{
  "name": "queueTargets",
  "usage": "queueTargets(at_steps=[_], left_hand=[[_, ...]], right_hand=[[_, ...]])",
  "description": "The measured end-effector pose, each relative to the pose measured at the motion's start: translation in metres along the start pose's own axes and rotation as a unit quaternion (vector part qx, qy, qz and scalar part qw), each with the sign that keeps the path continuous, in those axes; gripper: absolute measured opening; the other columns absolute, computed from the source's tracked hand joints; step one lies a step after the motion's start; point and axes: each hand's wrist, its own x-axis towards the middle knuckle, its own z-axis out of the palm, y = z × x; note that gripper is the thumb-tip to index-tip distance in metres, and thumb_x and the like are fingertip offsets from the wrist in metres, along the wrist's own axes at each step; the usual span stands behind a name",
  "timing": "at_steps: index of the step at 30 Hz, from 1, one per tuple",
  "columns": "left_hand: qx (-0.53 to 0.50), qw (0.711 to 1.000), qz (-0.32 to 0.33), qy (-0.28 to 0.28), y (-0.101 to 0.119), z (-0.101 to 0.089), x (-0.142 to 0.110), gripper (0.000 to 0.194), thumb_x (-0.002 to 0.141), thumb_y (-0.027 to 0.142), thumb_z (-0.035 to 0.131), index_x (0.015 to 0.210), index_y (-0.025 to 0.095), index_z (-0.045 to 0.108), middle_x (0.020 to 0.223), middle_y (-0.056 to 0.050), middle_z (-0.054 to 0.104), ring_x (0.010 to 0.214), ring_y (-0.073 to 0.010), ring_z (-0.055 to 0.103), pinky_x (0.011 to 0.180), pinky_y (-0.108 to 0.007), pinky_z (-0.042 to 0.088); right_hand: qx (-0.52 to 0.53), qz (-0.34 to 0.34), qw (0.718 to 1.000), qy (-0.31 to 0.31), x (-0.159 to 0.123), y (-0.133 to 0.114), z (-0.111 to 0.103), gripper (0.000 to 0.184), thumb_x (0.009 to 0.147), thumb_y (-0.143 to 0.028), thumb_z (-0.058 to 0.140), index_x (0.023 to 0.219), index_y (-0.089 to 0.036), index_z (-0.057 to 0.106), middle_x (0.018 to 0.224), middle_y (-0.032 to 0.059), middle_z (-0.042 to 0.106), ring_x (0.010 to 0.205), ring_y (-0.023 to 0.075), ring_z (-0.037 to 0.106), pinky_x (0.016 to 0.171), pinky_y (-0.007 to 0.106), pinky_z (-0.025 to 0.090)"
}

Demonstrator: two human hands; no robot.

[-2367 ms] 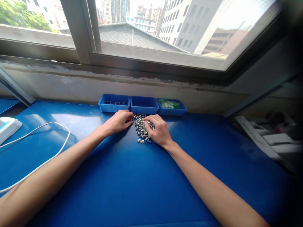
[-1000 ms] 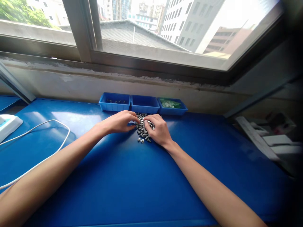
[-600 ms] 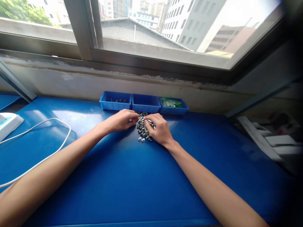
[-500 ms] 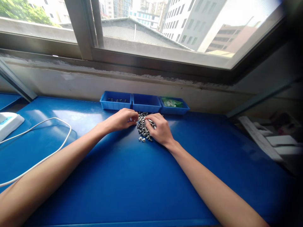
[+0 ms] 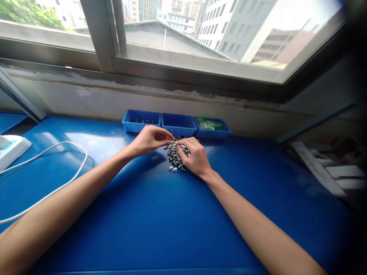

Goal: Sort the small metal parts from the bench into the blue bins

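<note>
A pile of small silvery screws (image 5: 173, 156) lies on the blue table, with two loose ones at its near edge. Over the pile's far left side is my left hand (image 5: 149, 140), its thumb and fingertips brought together. My right hand (image 5: 195, 156) rests against the right side of the pile, fingers curled and thumb against the index finger. The fingertips of both hands are close to each other. Whatever is pinched in either hand is too small to make out. Part of the pile is hidden behind the right fingers.
Behind the pile stand three joined blue bins: the left bin (image 5: 141, 126) holds a few screws, the middle bin (image 5: 178, 130) shows a bare bottom, and the right bin (image 5: 212, 133) holds a green-and-clear bag (image 5: 210, 124). A white cable (image 5: 82, 164) and power strip (image 5: 14, 151) lie left.
My left hand has moved right and slightly up, its fingertips now over the pile near my right hand. The right hand has hardly moved. The view has shifted slightly.
</note>
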Motion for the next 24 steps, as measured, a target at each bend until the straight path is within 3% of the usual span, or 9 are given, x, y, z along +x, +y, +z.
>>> queueTargets(at_steps=[3,6,8,10,14,17,20,24], left_hand=[[-0.052,0.997,-0.051,-0.039,0.006,-0.003,0.001,0.034,0.081,0.045,0.075,0.088,0.012,0.076,0.076,-0.007,0.074,0.069,-0.0157,0.069,0.062,-0.022,0.052],[-0.073,0.994,-0.077,-0.024,0.011,-0.006,0.003,0.039,0.08,0.05,0.075,0.084,0.011,0.074,0.067,-0.005,0.071,0.06,-0.0136,0.066,0.056,-0.021,0.05],[-0.094,0.99,-0.096,0.031,0.012,-0.009,0.004,0.041,0.078,0.051,0.076,0.083,0.011,0.072,0.065,-0.006,0.07,0.057,-0.0136,0.066,0.055,-0.022,0.052],[-0.113,0.979,-0.111,0.124,0.012,-0.012,0.006,0.042,0.076,0.05,0.079,0.084,0.01,0.072,0.067,-0.007,0.072,0.059,-0.0154,0.069,0.06,-0.024,0.057],[-0.165,0.933,-0.116,0.299,0.006,-0.02,0.01,0.035,0.076,0.039,0.08,0.092,0.008,0.072,0.077,-0.009,0.075,0.074,-0.0184,0.075,0.076,-0.029,0.062],[-0.188,0.908,-0.109,0.358,0.003,-0.023,0.011,0.031,0.081,0.03,0.074,0.104,0.009,0.07,0.084,-0.009,0.076,0.081,-0.0185,0.076,0.082,-0.031,0.062],[-0.129,0.934,-0.092,0.319,0.004,-0.021,0.01,0.03,0.085,0.029,0.069,0.108,0.011,0.069,0.084,-0.008,0.076,0.077,-0.018,0.075,0.078,-0.031,0.063],[0.052,0.99,-0.034,0.13,0.01,-0.015,0.006,0.022,0.085,0.029,0.065,0.098,0.014,0.075,0.082,-0.007,0.076,0.073,-0.018,0.073,0.07,-0.027,0.06]], right_hand=[[0.003,0.002,1.0,0.0,0.0,-0.001,-0.001,0.012,0.092,-0.018,0.059,0.096,-0.021,0.07,0.098,0.0063,0.074,0.095,0.025,0.065,0.088,0.041,0.053],[0.003,-0.001,1.0,0.002,0.001,-0.002,-0.001,0.012,0.092,-0.018,0.059,0.095,-0.021,0.07,0.097,0.0065,0.074,0.095,0.0249,0.065,0.088,0.041,0.053],[0.004,-0.002,1.0,0.004,0.0,-0.001,0.0,0.011,0.092,-0.018,0.059,0.094,-0.02,0.07,0.097,0.0069,0.074,0.094,0.0248,0.065,0.088,0.041,0.053],[0.006,-0.001,1.0,0.006,0.0,0.0,0.0,0.011,0.092,-0.018,0.059,0.094,-0.02,0.07,0.096,0.007,0.074,0.094,0.0246,0.065,0.088,0.041,0.053],[0.009,-0.004,1.0,0.0,0.0,0.002,0.001,0.012,0.092,-0.018,0.059,0.094,-0.021,0.07,0.098,0.0067,0.074,0.095,0.0249,0.065,0.089,0.042,0.053],[0.009,-0.003,1.0,0.001,0.0,0.002,0.001,0.012,0.092,-0.019,0.058,0.094,-0.021,0.07,0.097,0.007,0.074,0.096,0.0252,0.065,0.089,0.042,0.053],[0.008,-0.005,1.0,0.004,0.0,0.001,0.001,0.012,0.092,-0.019,0.058,0.094,-0.021,0.07,0.096,0.0071,0.074,0.095,0.025,0.066,0.089,0.042,0.053],[0.003,-0.007,1.0,0.007,0.001,0.0,0.001,0.012,0.092,-0.019,0.058,0.093,-0.021,0.07,0.095,0.007,0.074,0.094,0.0251,0.066,0.088,0.042,0.053]])
